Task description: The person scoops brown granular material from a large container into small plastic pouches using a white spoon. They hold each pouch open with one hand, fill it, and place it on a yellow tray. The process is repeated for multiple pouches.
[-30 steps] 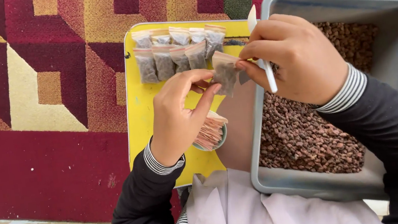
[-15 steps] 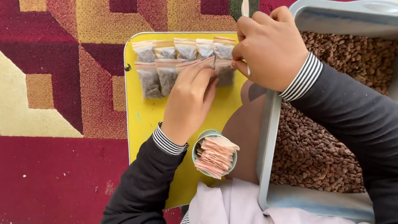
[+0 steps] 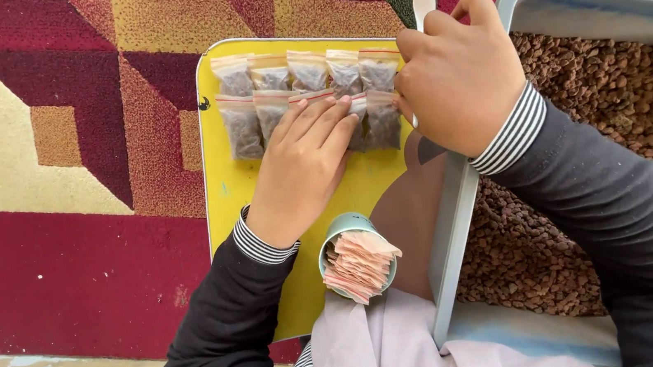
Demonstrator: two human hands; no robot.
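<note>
So the tray (image 3: 228, 195) sits on the rug (image 3: 50, 159), with two rows of small filled bags (image 3: 308, 99) lined up along its far end. A cup (image 3: 348, 226) stuffed with empty bags (image 3: 361, 264) is on the near part. The bin (image 3: 570, 4) of pellets (image 3: 606, 91) is right beside the tray, on its right.

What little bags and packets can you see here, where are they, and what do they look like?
Small clear bags: two rows on the yellow tray, filled with brown grains, thin red strip at each top; left hand lies flat on them.
Empty pinkish packets: bunched in a round teal cup by the lap.
No labels, signs or screens show.
</note>
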